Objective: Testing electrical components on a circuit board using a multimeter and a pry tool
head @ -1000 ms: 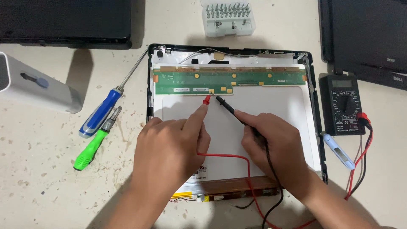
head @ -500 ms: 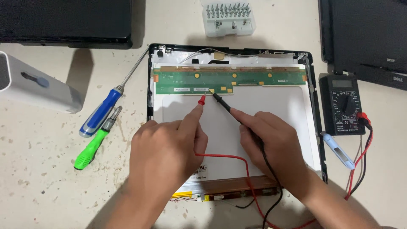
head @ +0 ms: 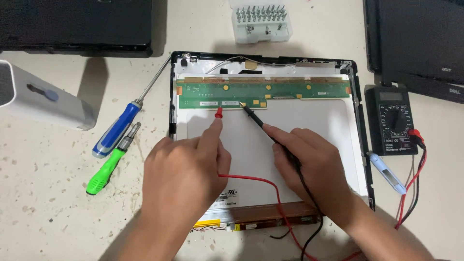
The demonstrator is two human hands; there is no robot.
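A laptop screen panel (head: 299,125) lies face down in its black frame, with a long green circuit board (head: 270,92) along its top edge. My left hand (head: 181,176) holds a red multimeter probe (head: 218,113), whose tip touches the board's lower edge. My right hand (head: 311,164) holds a black probe (head: 253,117), its tip on the board just right of the red one. Red and black leads run off the bottom of the frame. The black multimeter (head: 390,121) sits right of the panel.
A blue-handled screwdriver (head: 118,128) and a green-handled one (head: 108,166) lie left of the panel. A white box (head: 41,99) stands at far left. A bit set case (head: 262,21) sits at top. Dark laptops (head: 420,38) lie at the top right and top left (head: 72,24). A pale blue tool (head: 386,171) lies by the meter.
Both probe tips have shifted slightly along the green board's lower edge. My hands stay in nearly the same place.
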